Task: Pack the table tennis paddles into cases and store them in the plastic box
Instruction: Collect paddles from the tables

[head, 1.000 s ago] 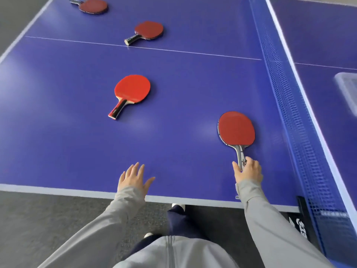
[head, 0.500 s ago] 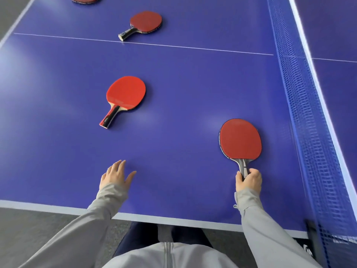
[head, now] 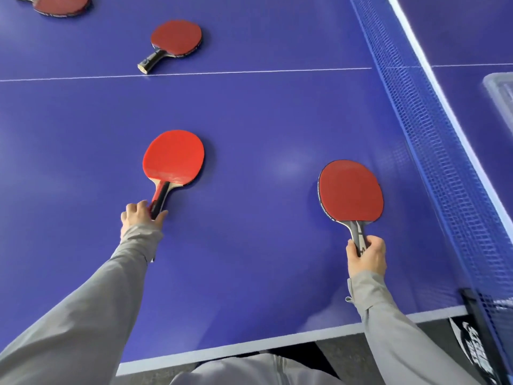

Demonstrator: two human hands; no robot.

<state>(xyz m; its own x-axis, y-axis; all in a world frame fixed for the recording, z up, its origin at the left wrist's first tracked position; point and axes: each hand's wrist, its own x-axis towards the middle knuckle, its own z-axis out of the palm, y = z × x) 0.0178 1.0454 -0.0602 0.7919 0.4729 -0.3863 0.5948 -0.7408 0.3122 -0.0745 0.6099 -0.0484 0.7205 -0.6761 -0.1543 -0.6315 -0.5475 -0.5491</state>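
Nearest, the right hand [head: 366, 255] grips the grey handle of the first paddle [head: 351, 191], which lies flat on the blue table [head: 263, 120] near the net [head: 433, 151]. The left hand [head: 140, 216] curls around the red-and-black handle of the second paddle [head: 173, 158]. Farther off lie the third paddle [head: 176, 37] and the fourth paddle [head: 61, 4]. The plastic box [head: 499, 87] sits beyond the net.

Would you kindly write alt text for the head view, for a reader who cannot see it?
A person's left hand and right hand each grip the handle of a red paddle on a blue table: the left paddle mid-table, the right paddle beside the net. A third paddle and a fourth paddle lie farther off; a plastic box shows beyond the net.
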